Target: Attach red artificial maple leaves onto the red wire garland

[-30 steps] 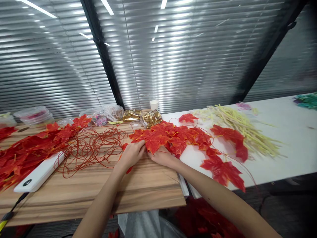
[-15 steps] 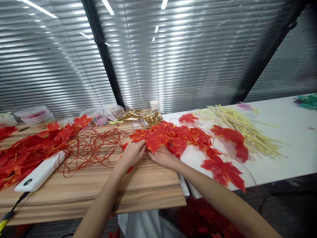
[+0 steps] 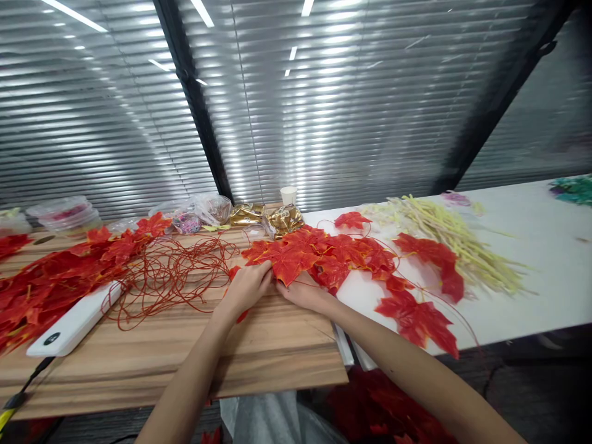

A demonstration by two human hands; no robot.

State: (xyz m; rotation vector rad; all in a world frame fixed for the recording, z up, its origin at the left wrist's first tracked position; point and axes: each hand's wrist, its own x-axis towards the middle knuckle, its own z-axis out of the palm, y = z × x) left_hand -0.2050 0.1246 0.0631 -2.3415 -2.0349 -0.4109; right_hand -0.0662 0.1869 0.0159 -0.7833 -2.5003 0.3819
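Note:
My left hand (image 3: 246, 287) and my right hand (image 3: 305, 292) meet at the near edge of a strand of red-orange artificial maple leaves (image 3: 324, 254). Both hands have their fingers closed on one leaf (image 3: 287, 265) at the strand's left end. The right hand's fingertips are tucked under that leaf. A tangle of thin red wire stems (image 3: 171, 277) lies just left of my left hand on the wooden table (image 3: 185, 357).
A big heap of red leaves (image 3: 46, 283) and a white flat device (image 3: 74, 320) lie at the left. Plastic bags, gold packets (image 3: 282, 219) and a paper cup (image 3: 287, 195) line the back. Pale yellow stems (image 3: 453, 243) rest on the white table (image 3: 546, 246) at right.

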